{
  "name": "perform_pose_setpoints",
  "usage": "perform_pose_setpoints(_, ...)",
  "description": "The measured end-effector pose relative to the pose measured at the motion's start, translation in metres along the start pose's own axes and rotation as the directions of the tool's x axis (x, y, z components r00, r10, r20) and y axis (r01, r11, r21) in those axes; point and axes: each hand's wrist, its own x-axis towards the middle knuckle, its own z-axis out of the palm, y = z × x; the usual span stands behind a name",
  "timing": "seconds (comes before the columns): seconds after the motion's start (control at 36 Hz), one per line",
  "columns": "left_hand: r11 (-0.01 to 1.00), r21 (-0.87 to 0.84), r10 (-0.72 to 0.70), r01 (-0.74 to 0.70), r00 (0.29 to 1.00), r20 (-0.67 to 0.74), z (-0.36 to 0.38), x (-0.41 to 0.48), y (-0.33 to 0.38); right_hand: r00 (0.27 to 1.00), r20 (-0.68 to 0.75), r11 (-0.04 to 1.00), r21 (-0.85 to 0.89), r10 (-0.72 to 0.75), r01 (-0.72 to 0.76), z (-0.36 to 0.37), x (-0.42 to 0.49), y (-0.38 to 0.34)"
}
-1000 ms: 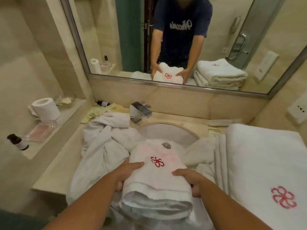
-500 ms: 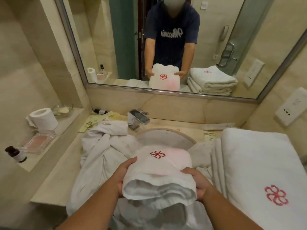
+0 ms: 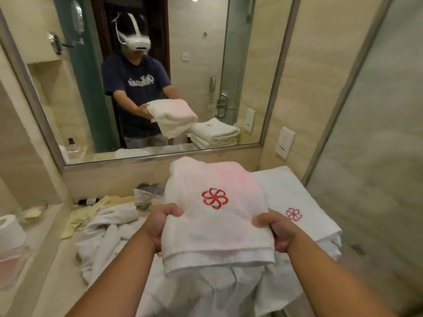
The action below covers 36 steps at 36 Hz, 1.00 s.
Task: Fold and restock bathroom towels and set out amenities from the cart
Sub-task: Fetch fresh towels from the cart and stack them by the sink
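Observation:
A folded white towel with a red flower emblem is lifted above the counter, level between both hands. My left hand grips its left edge, thumb on top. My right hand grips its right edge the same way. To the right, a stack of folded white towels with the same emblem lies on the counter against the wall. Crumpled white towels are heaped on the counter below and to the left, covering the sink.
The faucet stands behind the lifted towel. Yellow paper packets and a small dark bottle lie by the backsplash. A toilet roll sits on the left ledge. A frosted glass panel borders the right; a mirror spans ahead.
Both hands have lifted the folded towel off the crumpled heap and carried it up and to the right, toward the folded stack. The view has swung right and upward.

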Motion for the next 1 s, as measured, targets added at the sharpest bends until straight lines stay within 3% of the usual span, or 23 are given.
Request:
perform_pose_setpoints(0.22,0.933,0.356,0.006,-0.056,0.990,0.139,0.118,-0.041,0.009,0.905,-0.348,0.953,0.089,-0.243,0.290,-0.024,-0.130,-0.022)
perform_pose_setpoints(0.42,0.873,0.457,0.005,-0.169,0.941,0.339,0.230,-0.079,-0.034,0.682,-0.602,0.855,-0.001,-0.415,0.519,-0.060,-0.261,-0.011)
perform_pose_setpoints(0.64,0.835,0.453,-0.012,-0.313,0.812,0.583,0.348,-0.121,-0.116,0.263,-0.808,0.696,-0.234,-0.527,0.679,-0.089,-0.420,0.034)
perform_pose_setpoints(0.72,0.845,0.393,-0.012,-0.361,0.723,0.691,0.397,-0.155,-0.166,0.133,-0.834,0.664,-0.319,-0.536,0.677,-0.097,-0.500,0.062)
perform_pose_setpoints(0.83,0.884,0.301,-0.064,-0.359,0.545,0.836,0.457,-0.202,-0.237,-0.077,-0.844,0.618,-0.448,-0.531,0.646,-0.104,-0.606,0.097)
perform_pose_setpoints(1.0,0.878,0.273,-0.105,-0.393,0.398,0.911,0.540,-0.279,-0.348,-0.335,-0.811,0.583,-0.580,-0.480,0.569,-0.095,-0.742,0.157)
